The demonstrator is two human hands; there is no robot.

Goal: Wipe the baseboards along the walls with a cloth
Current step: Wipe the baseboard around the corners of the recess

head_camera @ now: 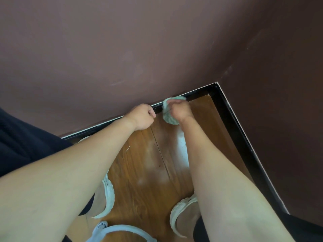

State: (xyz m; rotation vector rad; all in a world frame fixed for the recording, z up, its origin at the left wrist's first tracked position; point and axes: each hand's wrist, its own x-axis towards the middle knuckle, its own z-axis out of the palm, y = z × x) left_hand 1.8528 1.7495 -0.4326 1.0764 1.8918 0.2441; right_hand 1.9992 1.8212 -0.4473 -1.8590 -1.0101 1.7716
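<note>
From my remote seat, I see two dull brown walls [122, 49] filling most of the view and meeting at a corner up on the right. Below them lies a wooden floor [148, 163] with pale glare patches. A black baseboard [232, 123] runs along the foot of both walls and turns at that corner. Both bare forearms reach down from the lower edge of the view. Two pale sandals [109, 194] stand on the floor under the arms, and a light blue hooped object [122, 229] shows at the bottom edge; I cannot tell what it is. The pale green cloth [168, 119] is bunched against the back wall's baseboard, near the corner but short of it. The right hand [180, 110] grips the cloth, fingers curled round it. The left hand [142, 117] sits just beside it at the baseboard's top edge, curled into a fist with nothing visible in it.
</note>
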